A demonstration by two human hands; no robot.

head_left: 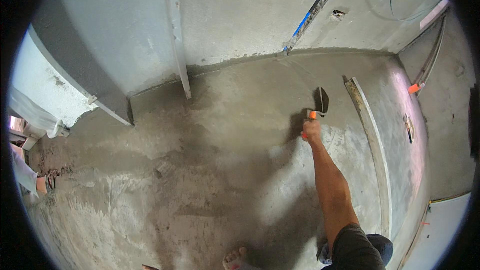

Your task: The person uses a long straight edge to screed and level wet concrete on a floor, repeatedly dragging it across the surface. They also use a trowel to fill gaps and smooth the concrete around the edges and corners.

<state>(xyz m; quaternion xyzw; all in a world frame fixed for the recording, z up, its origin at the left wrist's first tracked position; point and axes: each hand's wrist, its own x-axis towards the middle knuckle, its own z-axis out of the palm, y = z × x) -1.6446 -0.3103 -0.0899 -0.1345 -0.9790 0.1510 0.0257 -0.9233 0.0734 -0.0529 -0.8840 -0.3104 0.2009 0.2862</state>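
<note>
My right hand (pixel 312 131) reaches forward from the lower right, its fingers closed round the orange handle of a trowel (pixel 322 101). The dark pointed blade is tilted, on or just over the smooth, damp-looking grey cement floor (pixel 250 102); I cannot tell whether it touches. To the right of the trowel lies a long, pale straightedge bar (pixel 372 145), its far end smeared with cement. My left hand is out of view.
My bare foot (pixel 235 260) shows at the lower edge. Another person's foot (pixel 42 185) stands at the far left. A pale upright bar (pixel 177 35) meets the floor by the wall (pixel 235 15). An orange-ended tool (pixel 414 88) and a small tool (pixel 409 129) are at right.
</note>
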